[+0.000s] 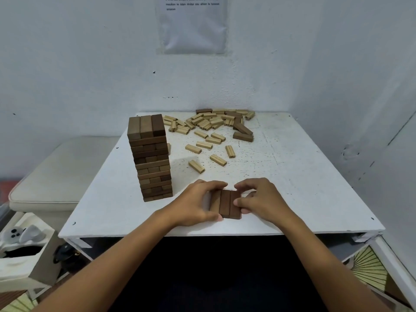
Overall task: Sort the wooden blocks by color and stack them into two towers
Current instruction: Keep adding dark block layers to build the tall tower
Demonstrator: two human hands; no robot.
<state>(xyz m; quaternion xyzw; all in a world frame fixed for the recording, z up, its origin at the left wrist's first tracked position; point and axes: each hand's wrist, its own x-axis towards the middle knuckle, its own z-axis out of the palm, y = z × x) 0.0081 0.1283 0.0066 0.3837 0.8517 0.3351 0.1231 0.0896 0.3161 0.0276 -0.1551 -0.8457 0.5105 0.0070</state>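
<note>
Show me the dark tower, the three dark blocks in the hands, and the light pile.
dark tower [151, 161]: head view, front face.
three dark blocks [225, 203]: head view, middle block's top.
light pile [207, 122]: head view, pile's middle.

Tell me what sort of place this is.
Probably a small home room used as a task corner: a white table pushed into a bare white wall corner, a printed instruction sheet taped above, and a cushioned seat alongside.

soft even indoor light, faint shadows, wide-angle bending at edges
</note>
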